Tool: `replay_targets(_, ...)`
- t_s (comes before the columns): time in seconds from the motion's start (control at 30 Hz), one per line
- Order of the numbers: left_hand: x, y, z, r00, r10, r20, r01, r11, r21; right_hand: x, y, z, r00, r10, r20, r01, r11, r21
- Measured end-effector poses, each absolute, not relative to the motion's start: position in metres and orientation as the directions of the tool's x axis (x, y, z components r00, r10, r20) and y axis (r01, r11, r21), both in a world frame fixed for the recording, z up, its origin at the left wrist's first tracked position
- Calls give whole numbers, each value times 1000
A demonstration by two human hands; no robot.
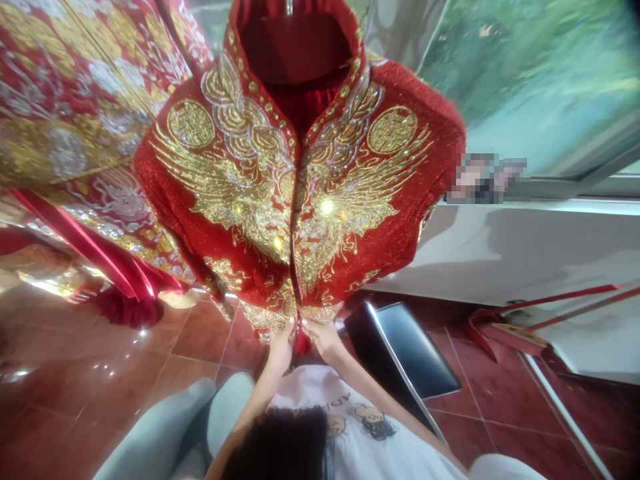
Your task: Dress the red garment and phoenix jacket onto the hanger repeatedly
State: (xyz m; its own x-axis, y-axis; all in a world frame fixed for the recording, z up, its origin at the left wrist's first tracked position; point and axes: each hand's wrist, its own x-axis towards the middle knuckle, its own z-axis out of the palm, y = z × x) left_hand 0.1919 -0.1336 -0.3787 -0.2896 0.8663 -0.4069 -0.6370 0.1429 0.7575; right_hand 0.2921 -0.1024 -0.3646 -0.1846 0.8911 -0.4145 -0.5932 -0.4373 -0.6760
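Observation:
A red jacket (pixel 300 173) with gold and silver embroidery hangs in front of me, its two front panels meeting down the middle. My left hand (pixel 281 341) pinches the bottom hem of the left panel. My right hand (pixel 323 337) pinches the hem of the right panel just beside it. Both hands meet at the lower end of the front opening, fingers closed on the cloth. My white printed shirt (pixel 360 427) and dark hair fill the bottom of the view.
Another red and gold embroidered garment (pixel 75 113) hangs at the left, its skirt reaching the red tiled floor (pixel 100 373). A dark flat panel (pixel 410 347) leans at my right. A white low wall (pixel 525 247) under a window runs along the right, with red poles (pixel 560 300) by it.

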Motion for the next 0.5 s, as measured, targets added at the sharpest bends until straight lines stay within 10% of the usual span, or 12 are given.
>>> replay_targets(0.5, 193, -134, -378, -287, 870, -401, -658, 126, 743, 292, -101, -355, -206, 903, -377, -592, -422, -687)
